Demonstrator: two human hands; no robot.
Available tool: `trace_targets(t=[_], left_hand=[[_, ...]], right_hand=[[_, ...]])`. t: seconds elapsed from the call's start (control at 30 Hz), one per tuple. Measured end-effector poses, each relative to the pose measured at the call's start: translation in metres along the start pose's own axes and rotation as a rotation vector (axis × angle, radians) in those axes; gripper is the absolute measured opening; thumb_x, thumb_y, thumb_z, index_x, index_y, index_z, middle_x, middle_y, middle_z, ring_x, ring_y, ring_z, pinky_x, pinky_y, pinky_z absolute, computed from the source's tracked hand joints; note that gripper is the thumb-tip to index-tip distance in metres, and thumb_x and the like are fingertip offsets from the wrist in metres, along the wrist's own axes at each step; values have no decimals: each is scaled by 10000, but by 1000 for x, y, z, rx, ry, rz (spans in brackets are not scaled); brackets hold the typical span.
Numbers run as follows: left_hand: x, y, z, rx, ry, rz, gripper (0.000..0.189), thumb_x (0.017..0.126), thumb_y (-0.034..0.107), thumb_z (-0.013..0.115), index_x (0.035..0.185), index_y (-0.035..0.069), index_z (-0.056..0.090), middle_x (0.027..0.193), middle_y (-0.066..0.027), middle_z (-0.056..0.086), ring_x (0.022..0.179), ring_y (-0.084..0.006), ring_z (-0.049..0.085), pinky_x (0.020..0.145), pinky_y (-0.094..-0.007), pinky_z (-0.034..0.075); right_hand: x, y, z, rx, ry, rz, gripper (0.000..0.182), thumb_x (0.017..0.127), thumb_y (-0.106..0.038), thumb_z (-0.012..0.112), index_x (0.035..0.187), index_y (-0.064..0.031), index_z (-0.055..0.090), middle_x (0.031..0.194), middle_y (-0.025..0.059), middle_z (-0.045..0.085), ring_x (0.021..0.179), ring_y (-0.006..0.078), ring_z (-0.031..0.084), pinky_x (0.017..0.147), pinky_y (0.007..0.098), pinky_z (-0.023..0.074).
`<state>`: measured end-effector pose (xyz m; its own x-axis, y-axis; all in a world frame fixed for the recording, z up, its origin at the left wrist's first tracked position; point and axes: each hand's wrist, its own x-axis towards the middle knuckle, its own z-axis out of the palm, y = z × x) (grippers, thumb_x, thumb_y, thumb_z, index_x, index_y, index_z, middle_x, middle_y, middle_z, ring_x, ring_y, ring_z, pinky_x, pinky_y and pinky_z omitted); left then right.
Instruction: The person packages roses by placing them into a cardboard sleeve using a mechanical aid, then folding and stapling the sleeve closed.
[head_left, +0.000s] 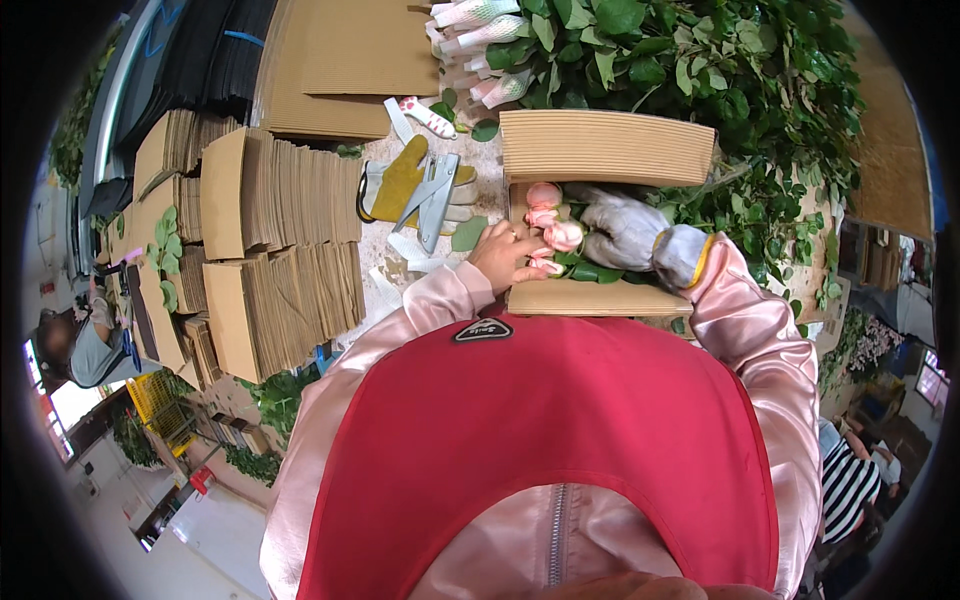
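Note:
A few pink roses (562, 235) lie with their heads together on a sheet of corrugated cardboard (607, 148), whose far part is raised behind them. Its near flap (600, 298) runs along the front of my apron. My bare left hand (506, 253), a ring on one finger, rests its spread fingertips against the rose heads from the left. On the other side, my right hand (626, 231) wears a grey-white work glove and is closed around the leafy stems just below the blooms. The glove hides most of those stems.
Left of my hands lie a silver stapler (435, 199), a yellow-and-grey glove (401, 184) and a paw-patterned cutter (427, 118). Stacked cardboard pieces (300, 195) stand farther left. Net-sleeved roses (487, 34) with dense foliage (697, 60) fill the back. People are at both sides.

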<state>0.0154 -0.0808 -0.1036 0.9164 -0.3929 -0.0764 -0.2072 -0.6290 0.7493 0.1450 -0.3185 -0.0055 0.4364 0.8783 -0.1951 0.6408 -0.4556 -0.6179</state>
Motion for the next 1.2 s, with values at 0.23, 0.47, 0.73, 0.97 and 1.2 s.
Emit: trace_targets(t=[0.23,0.47,0.73,0.97,1.2], left_hand=[[33,1,-33,71,29,275,330,807,375,727,1073,179,726,1297,-170,536,1154,-332,513,996,-435,398],[39,15,-17,-139,218,-42,330,729,181,787,1049,135,722,1136,-155,644,1032,-364,596,915,-423,474],[48,-6,-20,44,169,97,375,711,283,805,1016,82,721,954,-151,679,1005,-361,584,944,-451,431],[41,-6,-13,-25,217,89,375,710,277,794,1058,153,731,1060,-145,647,1092,-377,535,1038,-475,359],[28,-1,6,514,427,124,430,711,427,739,1127,342,674,1340,7,515,1267,-292,383,1003,-550,276]], right_hand=[[-8,1,4,-48,-27,-50,259,777,-180,620,974,-28,692,1354,176,527,1159,365,555,977,428,463],[-11,-45,-51,-757,203,110,90,763,-202,627,728,-135,674,681,42,654,634,261,664,594,419,530],[21,4,17,-943,518,-149,141,796,-233,616,906,-176,683,782,-47,586,597,119,594,488,316,461],[29,16,37,-885,524,-136,216,821,-281,637,989,-156,693,969,-2,627,828,205,626,697,434,483],[30,19,38,-964,494,-213,205,809,-278,575,948,-159,670,908,19,603,765,192,610,630,385,495]])
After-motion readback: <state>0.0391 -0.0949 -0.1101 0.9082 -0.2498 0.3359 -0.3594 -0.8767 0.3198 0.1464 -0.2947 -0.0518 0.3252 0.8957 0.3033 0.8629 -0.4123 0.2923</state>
